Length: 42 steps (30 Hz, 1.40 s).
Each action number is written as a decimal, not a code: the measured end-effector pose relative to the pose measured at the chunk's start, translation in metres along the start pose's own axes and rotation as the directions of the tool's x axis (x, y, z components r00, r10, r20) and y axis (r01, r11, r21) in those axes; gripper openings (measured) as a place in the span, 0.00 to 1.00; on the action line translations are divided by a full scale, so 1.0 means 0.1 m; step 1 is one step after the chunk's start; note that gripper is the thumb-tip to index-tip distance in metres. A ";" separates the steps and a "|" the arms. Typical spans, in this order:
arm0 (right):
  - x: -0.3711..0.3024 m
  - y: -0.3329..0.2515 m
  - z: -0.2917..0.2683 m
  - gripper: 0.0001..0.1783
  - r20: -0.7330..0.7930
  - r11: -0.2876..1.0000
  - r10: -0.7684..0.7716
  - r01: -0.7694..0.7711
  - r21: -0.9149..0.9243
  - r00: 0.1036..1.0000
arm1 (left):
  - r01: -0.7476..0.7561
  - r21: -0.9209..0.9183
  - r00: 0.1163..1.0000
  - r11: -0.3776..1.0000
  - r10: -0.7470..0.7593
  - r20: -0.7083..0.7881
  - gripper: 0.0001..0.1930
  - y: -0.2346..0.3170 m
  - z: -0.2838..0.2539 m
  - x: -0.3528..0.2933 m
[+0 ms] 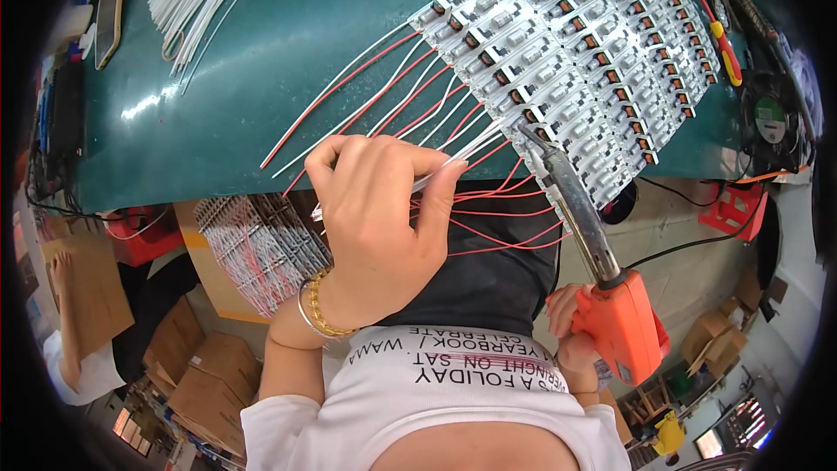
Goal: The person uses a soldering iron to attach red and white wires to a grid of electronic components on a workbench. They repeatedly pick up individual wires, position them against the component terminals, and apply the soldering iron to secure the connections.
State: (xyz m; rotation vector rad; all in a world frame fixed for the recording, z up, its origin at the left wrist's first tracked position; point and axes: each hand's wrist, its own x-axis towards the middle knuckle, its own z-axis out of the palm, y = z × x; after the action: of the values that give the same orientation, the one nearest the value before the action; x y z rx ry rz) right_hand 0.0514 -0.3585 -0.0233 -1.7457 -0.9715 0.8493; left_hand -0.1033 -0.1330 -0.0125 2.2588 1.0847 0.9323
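My left hand [384, 209] pinches a few thin white wires [475, 141] between thumb and fingers, near the front edge of the green table [261, 113]. These wires reach the near corner of a large panel of small circuit boards [602, 44]. More red and white wires [362, 65] fan out leftward from its left edge. My right hand [568, 327] grips an orange soldering gun [623, 331]. Its metal barrel slants up and left, and the tip lies over the boards where the white wires end. Whether the tip touches a joint is hard to tell.
A bundle of loose white wires [196, 4] and a phone [110, 16] lie at the far left. Right of the panel are a red-yellow screwdriver [725, 54] and a small fan [771, 118]. Below the table sit wired boards [257, 249]. A person [83, 366] is at left.
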 end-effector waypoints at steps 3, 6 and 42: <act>0.05 -0.01 -0.04 0.11 0.046 0.990 -0.015 0.022 -0.139 0.999 | -0.023 0.041 1.000 0.999 0.023 -0.005 0.07 0.00 0.04 0.00; 0.06 0.05 -0.05 0.09 0.096 0.996 -0.056 0.062 -0.061 0.994 | -0.019 0.057 1.000 0.998 0.019 -0.005 0.07 -0.01 0.03 0.00; -0.18 0.13 -0.06 0.45 -0.057 0.998 0.015 -0.011 0.063 0.998 | -0.007 -0.018 1.000 1.000 0.008 0.028 0.07 0.06 -0.03 -0.01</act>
State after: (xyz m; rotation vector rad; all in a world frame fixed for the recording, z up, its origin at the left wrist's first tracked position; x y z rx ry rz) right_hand 0.0518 -0.3804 -0.0311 -1.7159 -0.8875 0.8245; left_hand -0.1036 -0.1372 -0.0070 2.2560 1.0521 0.9071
